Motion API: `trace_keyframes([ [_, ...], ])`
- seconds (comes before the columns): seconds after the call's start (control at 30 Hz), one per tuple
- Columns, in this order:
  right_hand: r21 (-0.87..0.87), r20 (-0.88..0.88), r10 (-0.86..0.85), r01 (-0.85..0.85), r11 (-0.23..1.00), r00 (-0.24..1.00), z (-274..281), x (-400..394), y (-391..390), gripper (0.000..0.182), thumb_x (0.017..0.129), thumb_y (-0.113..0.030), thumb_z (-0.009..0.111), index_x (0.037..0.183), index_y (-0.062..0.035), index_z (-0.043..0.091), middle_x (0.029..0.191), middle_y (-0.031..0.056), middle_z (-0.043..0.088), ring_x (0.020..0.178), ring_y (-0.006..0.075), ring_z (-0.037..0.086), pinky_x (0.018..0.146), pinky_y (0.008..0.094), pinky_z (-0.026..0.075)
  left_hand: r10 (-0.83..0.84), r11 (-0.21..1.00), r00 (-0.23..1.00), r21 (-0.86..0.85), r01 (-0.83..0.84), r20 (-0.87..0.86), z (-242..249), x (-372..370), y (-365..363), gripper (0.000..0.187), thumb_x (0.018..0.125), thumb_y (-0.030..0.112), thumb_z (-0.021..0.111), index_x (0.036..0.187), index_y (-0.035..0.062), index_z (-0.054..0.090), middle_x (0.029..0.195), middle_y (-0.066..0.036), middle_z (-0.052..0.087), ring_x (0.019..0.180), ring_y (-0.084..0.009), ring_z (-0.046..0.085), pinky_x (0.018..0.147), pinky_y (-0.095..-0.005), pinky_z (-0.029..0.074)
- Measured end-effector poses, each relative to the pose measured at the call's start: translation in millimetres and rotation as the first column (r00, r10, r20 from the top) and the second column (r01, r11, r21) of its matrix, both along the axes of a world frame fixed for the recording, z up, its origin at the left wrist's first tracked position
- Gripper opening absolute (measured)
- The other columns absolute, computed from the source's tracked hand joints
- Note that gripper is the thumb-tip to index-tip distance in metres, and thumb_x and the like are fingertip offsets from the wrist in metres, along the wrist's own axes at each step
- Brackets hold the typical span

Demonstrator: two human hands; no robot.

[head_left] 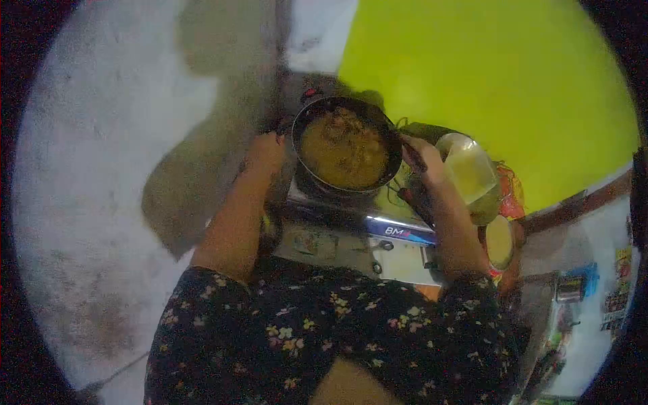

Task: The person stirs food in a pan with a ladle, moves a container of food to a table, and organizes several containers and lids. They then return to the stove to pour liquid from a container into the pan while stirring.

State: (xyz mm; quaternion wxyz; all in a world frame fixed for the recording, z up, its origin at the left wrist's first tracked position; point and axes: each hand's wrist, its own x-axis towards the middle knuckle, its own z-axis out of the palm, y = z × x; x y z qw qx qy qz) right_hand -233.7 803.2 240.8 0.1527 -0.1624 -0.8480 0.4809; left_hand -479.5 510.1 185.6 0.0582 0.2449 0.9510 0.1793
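A dark round pan filled with a brownish-yellow stew is in front of me, above the stove. My left hand is closed at the pan's left side, its fingertips partly hidden in shadow. On the opposite side, my right hand is wrapped round a dark handle that joins the rim. The pan overlaps much of the gas stove, whose front strip carries the letters "BM".
Right of my right hand stand a clear container and a round tub with a pale yellow top. A red packet lies behind them. A grey wall rises on the left, a bright green wall behind.
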Motion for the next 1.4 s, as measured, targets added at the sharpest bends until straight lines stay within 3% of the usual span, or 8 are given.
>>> trace_keyframes([
  [0.07,0.268,-0.013,0.031,-0.027,0.963,0.999,-18.9,-7.5,15.0,0.045,0.087,-0.027,0.064,0.121,-0.0004,0.055,0.104,0.0098,0.064,0.095,0.0196,0.061,0.085,0.0315,0.048,-0.091,0.996,0.991,-0.034,0.088,-0.103,-20.7,-7.8,-1.9,0.037,0.096,0.029,0.041,0.105,-0.0023,0.059,0.104,-0.021,0.060,0.099,-0.0375,0.058,0.085,-0.0472,0.046],
  [0.27,-0.283,-0.100,-0.178,0.144,0.948,0.979,-88.7,-21.8,41.6,0.032,0.088,-0.024,0.058,0.112,-0.0026,0.062,0.101,0.0099,0.065,0.093,0.0207,0.060,0.086,0.0330,0.046,-0.095,0.995,0.993,-0.046,0.092,-0.064,15.0,11.5,-2.8,0.038,0.096,0.029,0.041,0.104,-0.0039,0.058,0.103,-0.021,0.060,0.099,-0.0380,0.057,0.085,-0.0481,0.046],
  [0.4,-0.090,0.176,-0.350,0.370,0.925,0.920,-72.3,-20.8,20.1,0.048,0.088,-0.042,0.058,0.116,-0.0033,0.061,0.104,0.0109,0.065,0.101,0.0206,0.059,0.090,0.0354,0.044,-0.031,0.999,0.999,0.033,0.032,-0.042,-9.0,-2.1,0.7,0.038,0.096,0.029,0.040,0.105,-0.0035,0.058,0.103,-0.022,0.060,0.099,-0.0391,0.057,0.086,-0.0493,0.045],
  [0.77,-0.138,0.054,-0.035,0.042,0.989,0.998,19.0,11.1,-52.4,0.031,0.089,-0.018,0.060,0.118,-0.0065,0.061,0.105,0.0104,0.066,0.095,0.0182,0.060,0.085,0.0314,0.047,-0.016,1.000,1.000,-0.010,0.016,0.019,9.2,0.7,9.4,0.040,0.097,0.031,0.037,0.106,-0.0022,0.058,0.104,-0.022,0.060,0.102,-0.0381,0.057,0.089,-0.0484,0.044],
  [0.8,0.186,-0.018,0.003,0.000,0.983,1.000,40.6,20.4,-72.4,0.032,0.088,-0.015,0.060,0.118,-0.0047,0.060,0.108,0.0142,0.065,0.097,0.0203,0.061,0.084,0.0322,0.048,-0.018,1.000,1.000,0.009,0.018,0.021,10.7,2.8,8.7,0.040,0.097,0.030,0.037,0.106,-0.0024,0.058,0.104,-0.022,0.060,0.102,-0.0384,0.056,0.089,-0.0485,0.044],
  [1.13,0.592,0.090,0.268,-0.268,0.760,0.959,60.9,55.7,-60.4,0.037,0.085,-0.014,0.059,0.120,-0.0045,0.058,0.101,0.0182,0.065,0.093,0.0268,0.064,0.082,0.0356,0.049,0.009,1.000,1.000,0.013,-0.009,0.029,-0.4,-4.4,10.3,0.039,0.096,0.031,0.041,0.109,-0.0021,0.056,0.111,-0.021,0.057,0.106,-0.0380,0.053,0.089,-0.0487,0.045],
  [1.3,0.325,-0.022,0.200,-0.182,0.928,0.980,80.7,68.6,-61.6,0.036,0.086,-0.014,0.059,0.120,-0.0035,0.058,0.099,0.0134,0.065,0.093,0.0237,0.061,0.085,0.0330,0.046,-0.194,0.975,0.976,-0.133,0.180,-0.102,25.2,12.0,1.2,0.039,0.095,0.031,0.042,0.110,-0.0018,0.056,0.108,-0.022,0.059,0.104,-0.0389,0.055,0.088,-0.0492,0.045],
  [1.4,0.146,-0.086,0.133,-0.119,0.982,0.987,82.0,66.9,-62.8,0.033,0.087,-0.015,0.058,0.118,-0.0040,0.060,0.098,0.0100,0.064,0.091,0.0200,0.059,0.084,0.0321,0.046,0.005,1.000,1.000,0.031,-0.006,0.008,10.4,3.6,9.0,0.038,0.095,0.029,0.042,0.110,-0.0023,0.057,0.106,-0.023,0.060,0.102,-0.0391,0.056,0.088,-0.0492,0.045],
])
